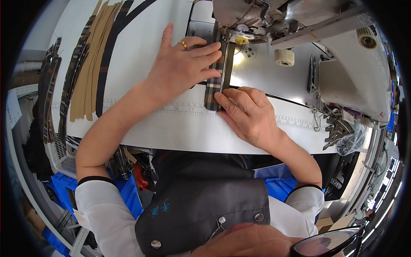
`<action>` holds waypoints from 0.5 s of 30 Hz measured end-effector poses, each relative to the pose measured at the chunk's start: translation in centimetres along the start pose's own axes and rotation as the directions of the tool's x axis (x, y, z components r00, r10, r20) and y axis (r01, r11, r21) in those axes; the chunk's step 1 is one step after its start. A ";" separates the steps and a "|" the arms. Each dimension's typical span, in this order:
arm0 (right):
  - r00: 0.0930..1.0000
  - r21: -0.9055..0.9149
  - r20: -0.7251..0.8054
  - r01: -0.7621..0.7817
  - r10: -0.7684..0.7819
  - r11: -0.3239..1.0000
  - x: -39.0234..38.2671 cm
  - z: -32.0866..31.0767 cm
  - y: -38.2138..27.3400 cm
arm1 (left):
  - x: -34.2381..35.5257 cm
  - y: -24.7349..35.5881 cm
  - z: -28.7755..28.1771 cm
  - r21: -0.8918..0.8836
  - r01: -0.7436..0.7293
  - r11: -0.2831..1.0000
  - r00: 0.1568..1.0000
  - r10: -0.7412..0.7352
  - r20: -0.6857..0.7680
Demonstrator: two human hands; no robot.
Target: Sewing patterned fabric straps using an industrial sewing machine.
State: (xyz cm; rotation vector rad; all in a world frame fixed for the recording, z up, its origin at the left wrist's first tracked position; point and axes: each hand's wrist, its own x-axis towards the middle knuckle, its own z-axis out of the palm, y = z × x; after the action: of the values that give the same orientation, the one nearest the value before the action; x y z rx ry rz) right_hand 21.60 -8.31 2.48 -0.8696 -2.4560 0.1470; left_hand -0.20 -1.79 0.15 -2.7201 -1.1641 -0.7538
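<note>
A narrow plaid fabric strip lies lengthwise under the needle area of a sewing machine. Along its right side runs what looks like a zipper with metal teeth, bordered by dark tape. My left hand, a ring on one finger, is spread flat with its fingertips resting on the strip just short of the presser foot. Closer to me, my right hand pinches the right edge of the strip near its near end, thumb and fingers together. The needle itself is hidden by the machine head.
Tan strips, plaid strips and a dark strip hang over the table's left side. A printed ruler crosses the white tabletop. Small dark pieces and a plastic bag sit at the right edge. Blue bins stand below.
</note>
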 end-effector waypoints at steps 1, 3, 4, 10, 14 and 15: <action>1.000 -0.002 -0.010 0.000 0.000 1.000 0.2 0.0 0.2 | 0.0 0.0 0.0 0.001 0.007 1.000 1.000 -0.007 -0.008; 1.000 -0.023 -0.029 0.010 -0.011 1.000 0.5 0.1 0.5 | 0.0 0.0 0.0 0.004 0.010 1.000 1.000 -0.010 -0.010; 0.999 -0.034 -0.038 0.016 -0.017 0.999 0.6 0.2 0.7 | 0.0 0.0 0.0 0.005 0.005 1.000 1.000 -0.005 -0.005; 0.997 -0.008 -0.068 -0.020 0.020 1.000 1.4 0.4 1.7 | 0.0 0.2 0.0 0.015 0.010 1.000 1.000 -0.010 0.029; 0.998 -0.022 -0.070 -0.012 0.010 1.000 2.0 0.3 2.6 | 0.1 0.5 0.1 0.045 0.034 0.998 0.999 -0.033 -0.028; 0.998 -0.019 -0.069 -0.005 0.004 1.000 2.1 0.3 2.8 | 0.1 0.5 0.1 0.021 0.031 0.999 0.999 -0.031 -0.013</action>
State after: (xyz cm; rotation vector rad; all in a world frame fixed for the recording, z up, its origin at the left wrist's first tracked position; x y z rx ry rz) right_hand 21.62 -4.80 2.40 -0.8745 -2.3952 0.0935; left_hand 0.22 -2.04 0.15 -2.6822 -1.2073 -0.7564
